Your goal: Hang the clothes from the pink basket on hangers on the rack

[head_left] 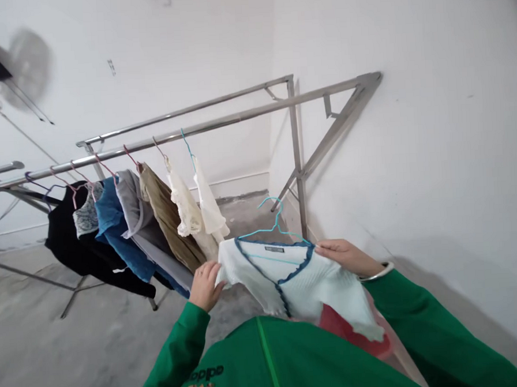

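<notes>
A pale, ribbed short-sleeved top (307, 286) with dark blue ruffled trim hangs on a turquoise hanger (278, 218) in front of me. The hanger's hook points up and is apart from the rail. My left hand (206, 286) is closed on the top's sleeve at the left. With my right hand (346, 257) I pinch the fabric at the other shoulder, beside the end of the hanger. Part of the hanger is inside the top; its bar shows through the neck opening. Something red (339, 328) shows below the top, mostly hidden.
A metal drying rack (237, 118) stands ahead, its rail sloping up to the right. Several garments hang on its left half, among them a black top (69, 226), a blue shirt (112, 204) and a white garment (209, 207). A white wall (433, 149) rises at the right.
</notes>
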Demonstrator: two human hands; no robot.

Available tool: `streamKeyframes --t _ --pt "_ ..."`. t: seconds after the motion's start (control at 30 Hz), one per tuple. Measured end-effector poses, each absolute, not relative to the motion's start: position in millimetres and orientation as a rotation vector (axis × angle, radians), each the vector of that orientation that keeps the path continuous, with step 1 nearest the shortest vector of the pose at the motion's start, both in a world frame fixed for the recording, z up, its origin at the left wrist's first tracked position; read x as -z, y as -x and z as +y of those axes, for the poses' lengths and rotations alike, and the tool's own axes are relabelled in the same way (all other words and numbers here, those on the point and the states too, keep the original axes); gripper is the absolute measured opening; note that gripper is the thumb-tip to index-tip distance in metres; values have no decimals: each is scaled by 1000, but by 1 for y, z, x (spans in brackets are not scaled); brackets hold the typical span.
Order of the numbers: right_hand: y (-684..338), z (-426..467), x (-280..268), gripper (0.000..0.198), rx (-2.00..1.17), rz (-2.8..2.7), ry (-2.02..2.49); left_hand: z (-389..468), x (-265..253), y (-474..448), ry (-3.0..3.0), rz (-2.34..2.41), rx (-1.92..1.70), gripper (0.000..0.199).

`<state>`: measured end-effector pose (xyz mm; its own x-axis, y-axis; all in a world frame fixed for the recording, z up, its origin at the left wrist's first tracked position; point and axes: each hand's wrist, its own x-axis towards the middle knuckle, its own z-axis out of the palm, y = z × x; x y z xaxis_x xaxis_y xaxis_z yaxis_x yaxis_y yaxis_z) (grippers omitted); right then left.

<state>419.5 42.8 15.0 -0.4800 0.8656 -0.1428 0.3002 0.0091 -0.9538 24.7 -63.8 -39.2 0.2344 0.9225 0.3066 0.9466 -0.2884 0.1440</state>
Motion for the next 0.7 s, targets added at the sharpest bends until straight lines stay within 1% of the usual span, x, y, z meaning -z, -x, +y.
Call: streamKeyframes --t 0.17,0.23,0.3,0.4,0.57,0.7 --pt "-414 69 -56 45 -1435 -1538 1239 -81 71 -37 2574 -1940 216 39" --pt "-400 85 -68 43 -1325 -1523 1196 -85 76 -42 2614 -1972 116 40" --pt "-380 107 -80 38 -1142 -1572 1137 -88 76 -46 2628 -2020 38 40" --pt "-340 149 -99 31 -954 -1631 1080 -92 75 -48 2628 -2092 -24 39" --pt "-270 214 -124 25 -840 -1643 1095 -106 80 -42 2570 -2228 -59 38" --pt "-235 239 -129 25 -769 -1664 1130 -124 87 -36 2466 -2409 -182 39"
